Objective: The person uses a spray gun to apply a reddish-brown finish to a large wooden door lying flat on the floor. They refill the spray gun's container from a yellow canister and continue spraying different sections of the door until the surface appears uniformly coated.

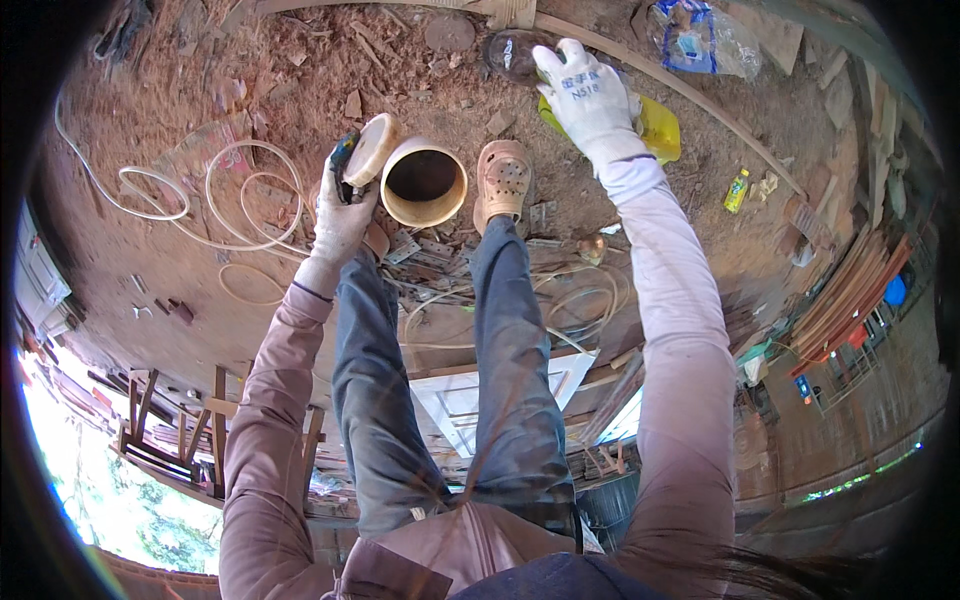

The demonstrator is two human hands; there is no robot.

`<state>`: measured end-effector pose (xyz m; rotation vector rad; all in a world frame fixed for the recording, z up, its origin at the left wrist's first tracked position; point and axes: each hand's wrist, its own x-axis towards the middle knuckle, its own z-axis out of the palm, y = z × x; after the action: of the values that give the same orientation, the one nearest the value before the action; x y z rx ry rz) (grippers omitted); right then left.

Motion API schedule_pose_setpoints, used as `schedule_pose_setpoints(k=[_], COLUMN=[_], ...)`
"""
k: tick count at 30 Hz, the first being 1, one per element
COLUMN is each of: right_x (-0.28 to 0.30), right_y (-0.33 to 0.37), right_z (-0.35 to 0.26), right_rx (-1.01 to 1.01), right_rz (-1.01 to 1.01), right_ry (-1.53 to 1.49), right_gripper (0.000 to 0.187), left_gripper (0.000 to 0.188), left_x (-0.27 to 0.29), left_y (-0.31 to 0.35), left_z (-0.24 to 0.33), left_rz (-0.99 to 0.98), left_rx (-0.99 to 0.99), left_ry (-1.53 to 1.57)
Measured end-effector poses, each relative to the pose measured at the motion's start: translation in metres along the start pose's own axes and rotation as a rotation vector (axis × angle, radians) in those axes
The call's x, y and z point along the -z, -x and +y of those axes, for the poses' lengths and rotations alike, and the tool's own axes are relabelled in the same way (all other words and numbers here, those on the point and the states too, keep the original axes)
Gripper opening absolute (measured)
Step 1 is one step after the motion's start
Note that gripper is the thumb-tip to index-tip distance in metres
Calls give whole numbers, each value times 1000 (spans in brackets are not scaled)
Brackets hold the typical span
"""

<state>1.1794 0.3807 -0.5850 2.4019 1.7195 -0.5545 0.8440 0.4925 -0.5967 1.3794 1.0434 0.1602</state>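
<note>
My left hand (343, 215), in a white work glove, is closed on a round cream lid (376, 150) with a dark back, tilted on edge. Just right of it a cream cylindrical container (457, 201) stands with its dark mouth uncovered. My right hand (592, 100), also gloved, reaches far out to the right, its fingers curled over a dark brown bottle (512, 57) lying on the ground. The fingertips are partly hidden. Under and beside that hand shows a bright yellow plastic container (660, 130).
Pale hose (255, 145) lies coiled on the dirt at left. My clog (503, 180) is beside the container, with metal pieces (425, 250) near my feet. A long curved strip (690, 90), a clear plastic bag (705, 40) and a small yellow bottle (737, 190) lie at right.
</note>
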Motion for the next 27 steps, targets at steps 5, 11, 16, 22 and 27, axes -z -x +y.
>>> schedule_pose_setpoints(k=[5,11,16,22,27], right_x=[18,14,-2,-16,-24], right_y=[29,131,137,135,129], right_z=[15,52,45,57,68], right_rx=[-189,-508,-579,-283,-111], right_rz=[349,84,-135,-134,-19], right_ry=[-212,-203,-158,-11,101], right_gripper=[46,53,58,48,34], left_gripper=[66,69,69,68,69], left_x=[13,25,30,36,35], left_y=[1,11,21,29,28], left_z=[-4,-6,2,0,0], left_rz=[11,14,5,20,39], left_rx=[-23,51,104,91,80], left_ry=[-5,76,37,26,64])
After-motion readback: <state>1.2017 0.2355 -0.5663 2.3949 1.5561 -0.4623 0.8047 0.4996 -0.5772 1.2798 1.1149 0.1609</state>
